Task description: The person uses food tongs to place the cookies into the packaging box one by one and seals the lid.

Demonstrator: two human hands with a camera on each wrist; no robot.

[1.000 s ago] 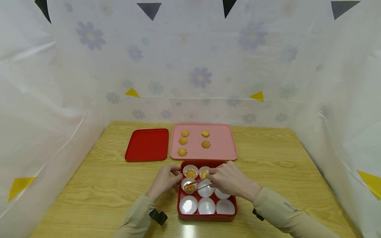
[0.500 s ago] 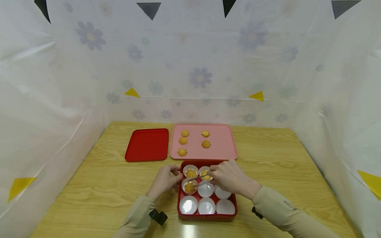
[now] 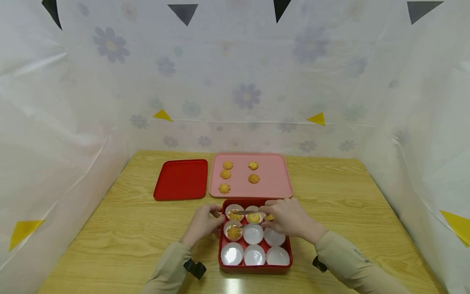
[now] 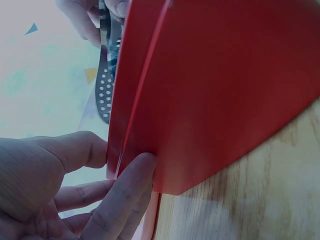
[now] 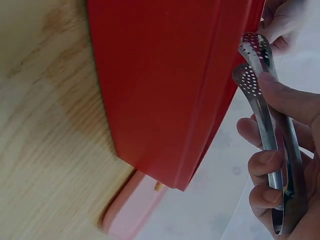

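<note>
A star-shaped cookie (image 3: pixel 234 233) lies face up in the middle-left cup (image 3: pixel 231 223) of the red box (image 3: pixel 255 268). It looks well seated, so the step in hand seems to be letting go of it cleanly. The tongs (image 5: pixel 266 125) stand spread at their perforated ends: one end reaches over the back-left cup, the other is just beside the cookie. Whether that end touches it, I cannot tell. To do this well, lift the tongs straight up before swinging them aside; a sideways drag could tip the cookie or fold the cup's thin pleats. Mind the upper end too, since the cookie (image 3: pixel 233 215) beneath it could be knocked.

The right hand (image 3: pixel 290 218) has its fingers wrapped around the tongs, letting the ends part; a light hold suits crumbly pastry better than a firm squeeze. The left hand (image 3: pixel 203 223), well apart from the right, grips the box's left edge between thumb and fingers. That bracing is worth having while the tongs work inside.

Beyond the box, the pink tray (image 3: pixel 275 179) bears five cookies, spaced so that each should be easy to pinch separately. The red tray (image 3: pixel 181 179) lies beside it on the wooden table (image 3: pixel 128 228).
</note>
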